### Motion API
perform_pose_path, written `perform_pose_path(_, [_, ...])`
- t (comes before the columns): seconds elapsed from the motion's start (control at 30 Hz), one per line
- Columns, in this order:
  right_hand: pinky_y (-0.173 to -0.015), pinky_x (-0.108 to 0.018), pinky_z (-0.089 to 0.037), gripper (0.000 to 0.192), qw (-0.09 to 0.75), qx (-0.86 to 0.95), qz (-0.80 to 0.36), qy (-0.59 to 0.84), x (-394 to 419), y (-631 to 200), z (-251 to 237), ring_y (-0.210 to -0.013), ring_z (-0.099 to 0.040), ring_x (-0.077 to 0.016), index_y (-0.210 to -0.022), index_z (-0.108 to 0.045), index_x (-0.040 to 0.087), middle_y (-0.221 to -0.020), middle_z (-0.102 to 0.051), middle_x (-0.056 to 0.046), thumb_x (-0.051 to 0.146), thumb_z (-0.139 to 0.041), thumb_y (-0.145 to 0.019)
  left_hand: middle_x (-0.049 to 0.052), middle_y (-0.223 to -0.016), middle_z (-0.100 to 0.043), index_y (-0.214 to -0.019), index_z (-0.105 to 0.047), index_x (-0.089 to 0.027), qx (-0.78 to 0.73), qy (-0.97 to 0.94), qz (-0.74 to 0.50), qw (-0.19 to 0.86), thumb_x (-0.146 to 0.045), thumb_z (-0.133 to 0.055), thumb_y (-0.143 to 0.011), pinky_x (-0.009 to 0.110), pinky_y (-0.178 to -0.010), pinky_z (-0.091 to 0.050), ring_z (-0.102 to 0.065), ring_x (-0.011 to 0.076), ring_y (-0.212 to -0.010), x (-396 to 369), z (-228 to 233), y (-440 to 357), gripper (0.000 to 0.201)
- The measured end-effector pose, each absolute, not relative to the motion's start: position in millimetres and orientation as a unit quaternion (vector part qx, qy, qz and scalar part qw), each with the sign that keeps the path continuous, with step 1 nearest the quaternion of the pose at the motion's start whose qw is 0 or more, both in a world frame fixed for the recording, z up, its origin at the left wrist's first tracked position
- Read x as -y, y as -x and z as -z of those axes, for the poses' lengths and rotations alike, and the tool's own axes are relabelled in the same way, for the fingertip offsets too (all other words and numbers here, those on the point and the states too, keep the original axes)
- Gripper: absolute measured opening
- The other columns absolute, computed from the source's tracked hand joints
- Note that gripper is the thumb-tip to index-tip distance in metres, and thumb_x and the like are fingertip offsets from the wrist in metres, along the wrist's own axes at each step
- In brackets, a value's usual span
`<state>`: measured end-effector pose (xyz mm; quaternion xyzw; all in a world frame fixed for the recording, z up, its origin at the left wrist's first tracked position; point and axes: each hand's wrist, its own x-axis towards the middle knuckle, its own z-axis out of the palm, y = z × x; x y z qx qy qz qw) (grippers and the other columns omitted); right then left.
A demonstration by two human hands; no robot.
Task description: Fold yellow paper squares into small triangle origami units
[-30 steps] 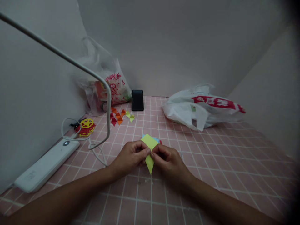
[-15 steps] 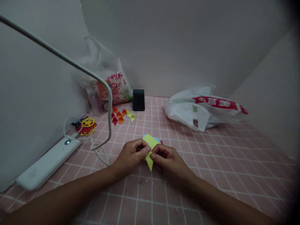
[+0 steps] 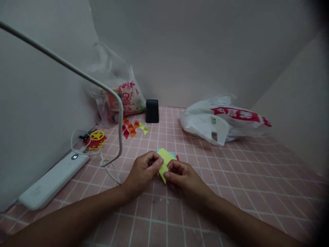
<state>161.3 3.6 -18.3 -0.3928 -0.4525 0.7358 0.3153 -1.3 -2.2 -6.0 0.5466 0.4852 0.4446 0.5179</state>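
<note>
A folded yellow paper piece (image 3: 165, 160) is pinched between my left hand (image 3: 143, 171) and my right hand (image 3: 183, 176), low over the pink tiled table (image 3: 231, 175). Both thumbs and forefingers press on its edges. Blue and red paper sheets (image 3: 174, 155) peek out just behind it, mostly hidden by the yellow piece and my fingers.
Small folded orange, red and yellow triangles (image 3: 133, 127) lie at the back left near a black phone (image 3: 152, 110). A clear plastic bag (image 3: 118, 92) and a white plastic bag (image 3: 221, 120) sit by the walls. A white lamp base (image 3: 51, 181), its arm (image 3: 77, 73), cable and paper cut-outs (image 3: 95, 139) occupy the left.
The lower tip of the yellow paper has been folded up, so the piece looks shorter. My hands stayed in place, shifting slightly closer together.
</note>
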Motion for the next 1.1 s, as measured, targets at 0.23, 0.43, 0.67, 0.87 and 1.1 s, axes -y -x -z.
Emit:
perform_pose_path(0.23, [-0.039,-0.021,-0.019,0.027,0.317,0.453,-0.725,0.410,-4.6,-161.8,18.2,-0.037,-0.032,-0.0046,-0.069,-0.047,0.020,-0.047,-0.047,0.009,0.032,-0.071,-0.068,-0.005,-0.059,-0.052,-0.071,-0.056,-0.016,-0.472,-0.538,-0.418,0.560,-0.033,-0.063,-0.080,0.020,-0.048,-0.035,-0.046,0.0080,-0.050,-2.3,2.1,0.9,0.020])
perform_pose_path(0.43, [-0.042,-0.022,-0.019,0.029,0.315,0.475,-0.729,0.379,-2.9,-163.1,17.3,-0.041,-0.032,-0.0057,-0.073,-0.050,0.019,-0.051,-0.046,0.007,0.042,-0.068,-0.076,-0.005,-0.059,-0.052,-0.072,-0.057,-0.016,-0.479,-0.523,-0.435,0.555,-0.034,-0.063,-0.079,0.021,-0.049,-0.034,-0.044,0.0084,-0.050,1.3,-0.1,-0.3,0.021])
perform_pose_path(0.67, [-0.044,-0.024,-0.018,0.031,0.318,0.523,-0.693,0.381,-1.4,-161.5,19.6,-0.044,-0.028,-0.0068,-0.064,-0.047,0.020,-0.049,-0.039,0.008,0.040,-0.068,-0.076,-0.006,-0.056,-0.050,-0.070,-0.055,-0.017,-0.475,-0.521,-0.446,0.552,-0.037,-0.063,-0.079,0.021,-0.048,-0.034,-0.043,0.0082,-0.048,5.6,3.1,-2.4,0.023])
perform_pose_path(0.87, [-0.043,-0.025,-0.017,0.030,0.304,0.526,-0.697,0.381,0.2,-162.1,16.8,-0.042,-0.030,-0.0072,-0.069,-0.048,0.020,-0.050,-0.041,0.007,0.042,-0.067,-0.078,-0.005,-0.053,-0.054,-0.071,-0.056,-0.016,-0.489,-0.468,-0.464,0.572,-0.038,-0.066,-0.076,0.020,-0.046,-0.036,-0.045,0.0076,-0.045,4.4,3.8,-3.3,0.024])
perform_pose_path(1.1, [-0.043,-0.024,-0.016,0.031,0.295,0.535,-0.690,0.388,0.2,-162.5,18.8,-0.041,-0.029,-0.0068,-0.072,-0.050,0.019,-0.049,-0.041,0.007,0.046,-0.062,-0.082,-0.005,-0.051,-0.055,-0.070,-0.057,-0.015,-0.485,-0.417,-0.473,0.606,-0.039,-0.069,-0.074,0.019,-0.046,-0.035,-0.046,0.0072,-0.044,1.8,6.2,-4.2,0.027])
